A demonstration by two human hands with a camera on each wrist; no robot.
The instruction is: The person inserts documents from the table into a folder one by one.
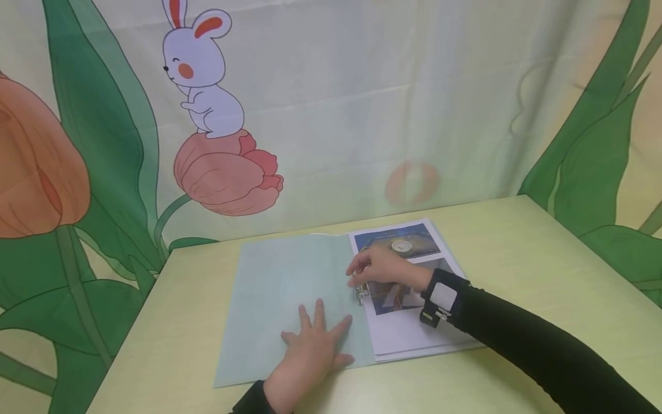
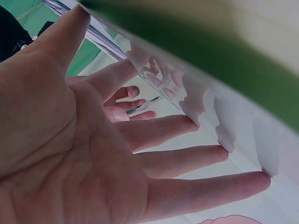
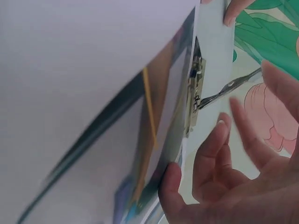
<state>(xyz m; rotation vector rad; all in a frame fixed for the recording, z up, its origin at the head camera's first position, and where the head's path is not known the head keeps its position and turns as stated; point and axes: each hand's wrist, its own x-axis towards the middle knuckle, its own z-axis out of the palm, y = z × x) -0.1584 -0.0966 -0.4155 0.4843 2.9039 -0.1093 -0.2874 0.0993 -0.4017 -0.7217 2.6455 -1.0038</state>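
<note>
A pale green folder (image 1: 281, 287) lies spread flat on the table. My left hand (image 1: 310, 351) presses on its left cover with straight, spread fingers; the left wrist view shows fingertips (image 2: 265, 179) against the smooth surface. Over the metal lever clip (image 1: 361, 292) near the fold is my right hand (image 1: 385, 267). In the right wrist view, the clip's lever (image 3: 231, 88) stands up from its base. The thumb tip is right at the lever's end, while the other fingers are loosely bent around it. The little finger is at the edge of the printed sheets (image 3: 93, 93).
The sheets carry two photo prints (image 1: 414, 244) and lie on the folder's right side. Pale yellow tabletop (image 1: 558, 276) extends around the folder. A curtain (image 1: 331, 103) printed with a rabbit and tulips hangs behind the table's back edge.
</note>
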